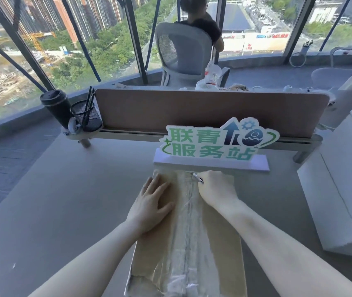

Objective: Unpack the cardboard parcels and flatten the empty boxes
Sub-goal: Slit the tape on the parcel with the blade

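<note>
A long brown cardboard parcel point(224, 243) lies lengthwise on the grey desk in front of me, its top seam covered by a strip of clear tape point(189, 232). My left hand point(152, 205) rests flat with spread fingers on the left flap near the far end. My right hand point(216, 189) grips a small pen-like cutter point(197, 177), whose tip touches the taped seam at the parcel's far end. The near end of the box runs out of the bottom of the view.
A green and white sign on a white base point(211, 162) stands right behind the parcel. Behind it runs a brown desk divider point(192, 110). A black cup point(57, 108) and mesh pen holder point(86, 116) stand far left. A white cabinet point(342, 189) borders the right. A person sits beyond the divider.
</note>
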Available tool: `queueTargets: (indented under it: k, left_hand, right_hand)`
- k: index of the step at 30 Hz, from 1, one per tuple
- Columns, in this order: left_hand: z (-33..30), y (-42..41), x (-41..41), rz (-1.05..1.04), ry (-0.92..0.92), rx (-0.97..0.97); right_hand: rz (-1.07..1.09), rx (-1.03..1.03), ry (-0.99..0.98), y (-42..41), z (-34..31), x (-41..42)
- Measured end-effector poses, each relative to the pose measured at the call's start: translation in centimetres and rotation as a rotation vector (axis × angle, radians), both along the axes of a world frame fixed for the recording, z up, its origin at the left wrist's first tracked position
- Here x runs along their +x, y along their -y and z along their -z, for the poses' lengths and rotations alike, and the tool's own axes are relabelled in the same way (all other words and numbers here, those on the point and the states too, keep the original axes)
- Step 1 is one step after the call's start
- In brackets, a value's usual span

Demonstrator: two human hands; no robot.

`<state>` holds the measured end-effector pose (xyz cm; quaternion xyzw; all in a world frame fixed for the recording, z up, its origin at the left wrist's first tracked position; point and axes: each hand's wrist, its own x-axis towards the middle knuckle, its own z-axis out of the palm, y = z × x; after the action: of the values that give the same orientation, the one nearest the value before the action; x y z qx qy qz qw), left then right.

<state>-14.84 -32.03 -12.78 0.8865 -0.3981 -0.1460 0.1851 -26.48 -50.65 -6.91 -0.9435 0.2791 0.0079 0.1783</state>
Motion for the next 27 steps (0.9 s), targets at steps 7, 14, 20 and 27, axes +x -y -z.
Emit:
queueTargets:
  k: [7, 14, 20, 27]
  left_hand:
    - [0.0, -1.5, -1.3, 0.034, -0.022, 0.036]
    - [0.0, -1.6, -1.1, 0.065, -0.059, -0.004]
    - [0.2, -1.7, -0.9, 0.085, -0.077, -0.031]
    - [0.0, -2.1, -0.9, 0.108, -0.109, -0.052]
  right_hand:
    - [0.184, 0.053, -0.037, -2.9, -0.6, 1.2]
    - [0.374, 0.019, -0.042, -7.7, 0.5, 0.4]
    - [0.471, -0.002, -0.091, -13.6, 0.8, -3.6]
    - [0.512, 0.031, -0.137, -20.0, 0.6, -8.1]
